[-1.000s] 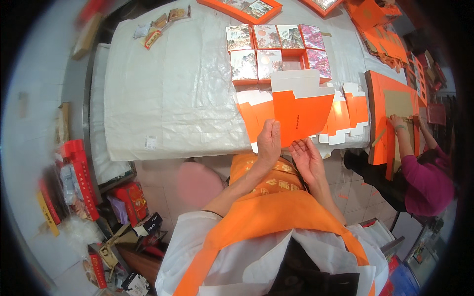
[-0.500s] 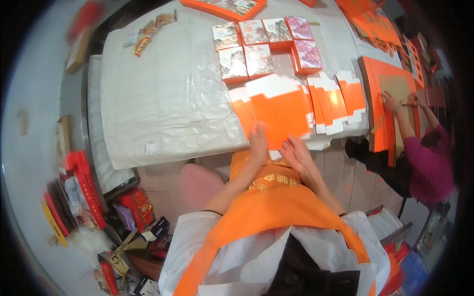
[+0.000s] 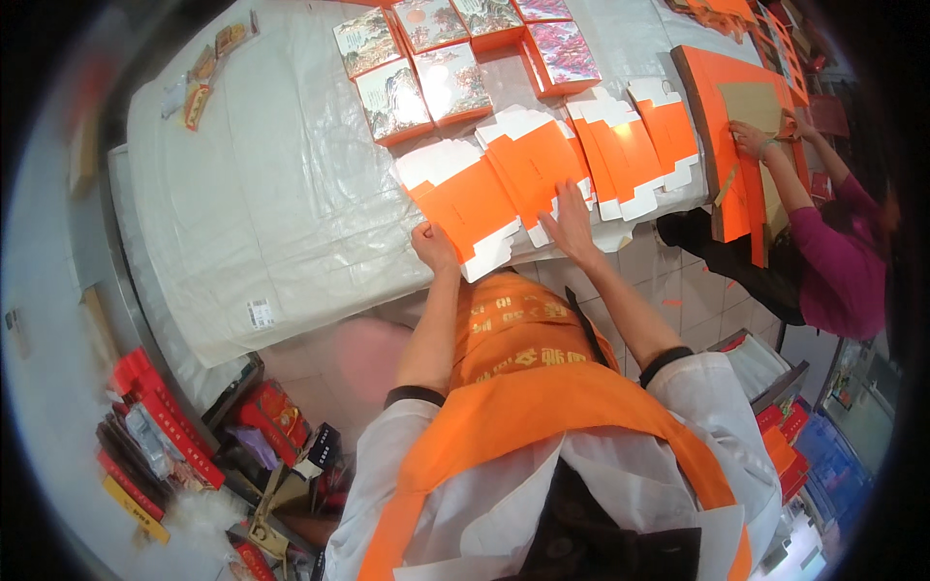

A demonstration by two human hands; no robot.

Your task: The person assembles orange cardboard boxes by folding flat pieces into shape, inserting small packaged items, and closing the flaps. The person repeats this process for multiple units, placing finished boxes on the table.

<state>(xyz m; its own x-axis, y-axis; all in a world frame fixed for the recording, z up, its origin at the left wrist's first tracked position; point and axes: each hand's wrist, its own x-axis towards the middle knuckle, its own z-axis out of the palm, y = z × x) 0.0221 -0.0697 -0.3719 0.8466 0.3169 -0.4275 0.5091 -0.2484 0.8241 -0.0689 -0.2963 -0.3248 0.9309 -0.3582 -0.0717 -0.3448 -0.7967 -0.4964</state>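
Observation:
Flat orange-and-white carton blanks lie in overlapping stacks along the near edge of the covered table. My left hand [image 3: 435, 247] has its fingers curled at the near left corner of the leftmost carton blank [image 3: 470, 210]. My right hand [image 3: 572, 221] lies with fingers stretched over the near part of the neighbouring carton blank [image 3: 536, 167]. Farther right are more stacked blanks [image 3: 620, 155] and a smaller group [image 3: 670, 134]. Behind them stand several made-up boxes with printed landscape lids, including a silvery one [image 3: 394, 100] and a pink one [image 3: 565, 53].
A whitish plastic cover [image 3: 262, 184] spreads over the table, with small wrapped packets [image 3: 199, 87] at far left. To the right, a person in a purple top [image 3: 838, 257] handles a large orange board [image 3: 722, 126]. Red boxes and clutter [image 3: 271, 421] fill the lower left.
The carton blank that both hands held up at the table edge now lies flat on the left. My hands have moved apart, the left one leftward, the right one forward onto the neighbouring blank.

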